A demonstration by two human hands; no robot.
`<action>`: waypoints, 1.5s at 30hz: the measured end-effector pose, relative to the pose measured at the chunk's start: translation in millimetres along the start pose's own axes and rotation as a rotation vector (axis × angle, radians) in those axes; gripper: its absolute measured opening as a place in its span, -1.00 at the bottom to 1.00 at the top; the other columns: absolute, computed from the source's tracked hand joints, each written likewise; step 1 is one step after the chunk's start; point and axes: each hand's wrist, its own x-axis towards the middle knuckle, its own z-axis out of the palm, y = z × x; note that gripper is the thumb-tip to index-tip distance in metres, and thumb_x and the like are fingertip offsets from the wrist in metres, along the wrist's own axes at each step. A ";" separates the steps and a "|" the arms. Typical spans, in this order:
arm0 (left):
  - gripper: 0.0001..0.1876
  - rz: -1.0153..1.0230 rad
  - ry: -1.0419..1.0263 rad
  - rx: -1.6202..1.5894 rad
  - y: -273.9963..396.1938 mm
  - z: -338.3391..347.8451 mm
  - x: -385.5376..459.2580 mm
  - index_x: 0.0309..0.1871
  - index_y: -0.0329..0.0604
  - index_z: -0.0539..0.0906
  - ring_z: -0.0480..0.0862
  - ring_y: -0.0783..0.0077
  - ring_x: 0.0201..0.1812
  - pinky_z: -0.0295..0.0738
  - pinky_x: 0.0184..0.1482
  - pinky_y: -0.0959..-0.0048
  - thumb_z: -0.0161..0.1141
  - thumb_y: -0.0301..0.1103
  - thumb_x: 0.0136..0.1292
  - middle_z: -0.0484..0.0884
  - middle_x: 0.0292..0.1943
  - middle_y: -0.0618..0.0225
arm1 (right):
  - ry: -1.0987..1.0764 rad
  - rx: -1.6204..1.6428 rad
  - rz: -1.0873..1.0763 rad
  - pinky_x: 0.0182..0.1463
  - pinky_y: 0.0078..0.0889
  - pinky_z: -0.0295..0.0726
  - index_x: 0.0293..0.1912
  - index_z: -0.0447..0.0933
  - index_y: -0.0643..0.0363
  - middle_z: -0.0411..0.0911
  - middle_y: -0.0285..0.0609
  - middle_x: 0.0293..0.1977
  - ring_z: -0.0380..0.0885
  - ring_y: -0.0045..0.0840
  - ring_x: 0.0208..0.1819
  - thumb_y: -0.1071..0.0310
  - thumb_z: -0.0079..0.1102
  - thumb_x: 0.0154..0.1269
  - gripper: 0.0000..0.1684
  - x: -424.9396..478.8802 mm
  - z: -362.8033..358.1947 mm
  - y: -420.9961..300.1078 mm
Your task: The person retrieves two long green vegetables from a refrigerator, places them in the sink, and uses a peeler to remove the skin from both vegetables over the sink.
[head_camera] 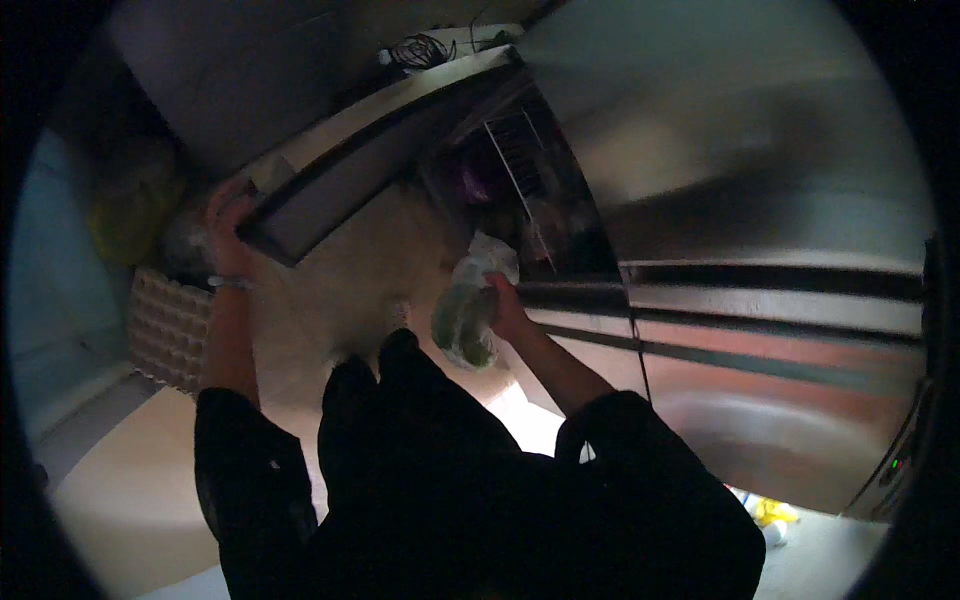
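My left hand (229, 217) is at the free end of an open door (352, 172), its fingers around the edge; dim light blurs the exact grip. The door has a dark border like a gasket and looks like a refrigerator's. A bracelet circles my left wrist. My right hand (508, 309) holds a clear plastic bag (466, 319) with something green inside, in front of the dark cabinet opening (551, 202). Within the opening are a wire shelf (511, 172) and a purple item (471, 184), both hard to make out.
Stainless steel panels (750, 187) run along the right. An egg tray (169, 326) and a yellowish bag (135, 214) are at the left, near my left forearm. Coiled cable (420, 52) lies beyond the door. Tan floor (337, 247) spreads around my feet.
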 end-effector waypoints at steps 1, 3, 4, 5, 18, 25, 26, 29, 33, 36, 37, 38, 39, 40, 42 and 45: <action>-0.69 0.013 0.019 0.010 3.9 0.0 7.2 -0.01 -0.23 0.57 0.46 0.30 0.10 0.32 0.16 0.37 0.05 -0.40 0.17 0.50 0.07 0.22 | 0.029 0.006 0.029 0.15 -0.26 0.38 0.04 0.40 0.22 0.49 -0.17 -0.04 0.42 -0.35 0.02 0.03 0.01 0.20 -0.46 30.3 -14.5 -10.7; -0.70 0.159 0.011 0.097 2.8 -9.6 22.3 -0.04 -0.21 0.58 0.46 0.27 0.10 0.31 0.16 0.36 0.03 -0.39 0.16 0.51 0.07 0.21 | 0.028 0.005 0.053 0.18 -0.23 0.34 0.08 0.38 0.20 0.48 -0.15 -0.01 0.41 -0.29 0.04 0.01 0.02 0.19 -0.42 64.4 10.6 -45.9; -0.70 0.281 -0.027 0.170 0.0 -18.0 26.3 -0.05 -0.20 0.59 0.46 0.25 0.10 0.31 0.17 0.36 0.02 -0.39 0.15 0.51 0.07 0.19 | 0.012 0.001 0.043 0.19 -0.22 0.32 0.10 0.37 0.19 0.48 -0.14 0.00 0.40 -0.26 0.04 0.01 0.02 0.19 -0.41 72.4 24.3 -67.4; -0.69 0.394 -0.065 0.252 -2.2 -26.7 25.5 -0.05 -0.18 0.60 0.46 0.24 0.11 0.31 0.17 0.35 0.01 -0.38 0.15 0.50 0.08 0.18 | -0.003 0.000 0.041 0.21 -0.21 0.30 0.12 0.36 0.18 0.47 -0.13 0.01 0.38 -0.24 0.05 0.01 0.02 0.19 -0.41 80.6 39.8 -85.8; -0.47 0.272 0.070 0.467 34.2 12.3 5.5 0.14 -0.28 0.46 0.43 0.25 0.15 0.22 0.24 0.32 -0.12 -0.11 0.19 0.50 0.09 0.12 | 0.599 -1.403 -0.559 0.15 -0.21 0.32 0.13 0.35 0.13 0.39 -0.07 0.01 0.37 -0.27 0.00 0.00 -0.05 0.22 -0.42 300.9 -45.8 -267.7; -0.47 0.632 0.074 0.993 19.8 3.1 -5.3 0.09 -0.28 0.50 0.41 0.22 0.14 0.21 0.23 0.28 -0.10 -0.06 0.22 0.47 0.10 0.08 | 0.774 -1.882 -0.833 0.22 -0.19 0.28 0.16 0.33 0.18 0.38 -0.02 0.07 0.37 -0.19 0.06 0.14 -0.03 0.21 -0.45 286.2 -83.9 -200.7; -0.47 0.405 0.181 0.986 13.6 -1.7 -13.1 0.10 -0.27 0.50 0.41 0.23 0.14 0.22 0.23 0.27 -0.08 -0.05 0.21 0.47 0.09 0.08 | 0.779 -1.985 -0.943 0.23 -0.19 0.28 0.16 0.33 0.18 0.38 -0.01 0.08 0.37 -0.18 0.07 0.16 -0.02 0.21 -0.45 277.5 -85.1 -183.9; -0.47 0.152 0.153 0.514 2.6 12.6 -35.4 0.08 -0.30 0.51 0.43 0.25 0.13 0.24 0.22 0.32 -0.02 -0.12 0.13 0.48 0.09 0.13 | 0.722 -2.174 -1.283 0.25 -0.18 0.26 0.17 0.32 0.20 0.37 0.01 0.10 0.37 -0.15 0.10 0.23 -0.01 0.20 -0.46 238.4 -101.8 -109.9; -0.48 -0.095 0.013 0.081 6.3 18.0 -56.7 0.08 -0.31 0.52 0.44 0.29 0.13 0.25 0.21 0.37 0.05 -0.19 0.06 0.49 0.08 0.19 | 0.108 -1.883 -0.811 0.22 -0.13 0.30 0.16 0.31 0.23 0.37 0.09 0.09 0.34 -0.08 0.14 0.27 -0.03 0.20 -0.48 123.8 -141.1 20.2; -0.48 -0.050 -0.138 0.136 -0.9 35.3 -85.0 0.16 -0.27 0.47 0.41 0.30 0.18 0.20 0.25 0.36 0.07 -0.22 0.13 0.47 0.12 0.22 | 0.101 -1.544 -0.323 0.12 -0.14 0.37 0.05 0.40 0.22 0.41 0.10 0.00 0.38 -0.08 0.06 0.27 0.04 0.19 -0.56 18.0 -139.0 79.2; -0.47 -0.041 -0.214 0.158 -4.5 45.9 -97.1 0.19 -0.26 0.44 0.39 0.30 0.20 0.18 0.27 0.36 0.07 -0.22 0.15 0.45 0.15 0.21 | 0.127 -1.594 -0.318 0.09 -0.16 0.39 0.00 0.43 0.23 0.44 0.08 -0.04 0.41 -0.12 0.02 0.27 0.06 0.19 -0.61 -7.9 -161.0 102.6; -0.46 -0.029 -0.288 0.178 -11.6 53.1 -108.6 0.23 -0.25 0.40 0.37 0.30 0.22 0.16 0.28 0.35 0.07 -0.23 0.18 0.43 0.18 0.20 | 0.153 -1.648 -0.313 0.05 -0.19 0.42 -0.05 0.46 0.24 0.47 0.06 -0.08 0.44 -0.15 -0.03 0.26 0.08 0.20 -0.64 -28.6 -189.7 124.5; -0.45 -0.022 -0.357 0.226 -13.7 43.4 -135.2 0.26 -0.24 0.36 0.35 0.30 0.25 0.14 0.30 0.35 0.08 -0.24 0.20 0.40 0.21 0.19 | 0.087 -1.506 -0.221 0.03 -0.23 0.43 -0.07 0.47 0.25 0.49 0.02 -0.11 0.45 -0.21 -0.05 0.27 0.07 0.21 -0.67 -71.4 -205.9 161.5; -0.43 0.008 -0.437 0.262 -13.9 52.1 -144.2 0.30 -0.22 0.33 0.33 0.30 0.27 0.12 0.31 0.34 0.08 -0.24 0.22 0.38 0.24 0.19 | 0.036 -1.361 -0.160 0.01 -0.27 0.45 -0.09 0.47 0.26 0.51 -0.02 -0.13 0.47 -0.27 -0.07 0.28 0.06 0.22 -0.69 -96.9 -215.3 180.4; -0.37 -0.108 -0.523 0.185 -17.1 75.1 -171.0 0.33 -0.24 0.24 0.33 0.29 0.24 0.17 0.28 0.33 0.11 -0.23 0.22 0.31 0.26 0.21 | 0.369 -1.183 -0.141 -0.21 -0.32 0.51 -0.26 0.52 0.26 0.56 -0.13 -0.37 0.52 -0.42 -0.29 0.35 0.06 0.22 -0.82 -146.9 -231.4 233.4; -0.32 -0.340 -0.641 0.000 -23.0 119.9 -225.1 0.30 -0.29 0.19 0.36 0.27 0.14 0.27 0.19 0.26 0.19 -0.24 0.17 0.29 0.20 0.19 | 0.370 -0.841 -0.042 -0.30 -0.30 0.51 -0.39 0.53 0.22 0.57 -0.16 -0.45 0.53 -0.40 -0.40 0.36 0.11 0.11 -0.87 -219.1 -263.6 319.6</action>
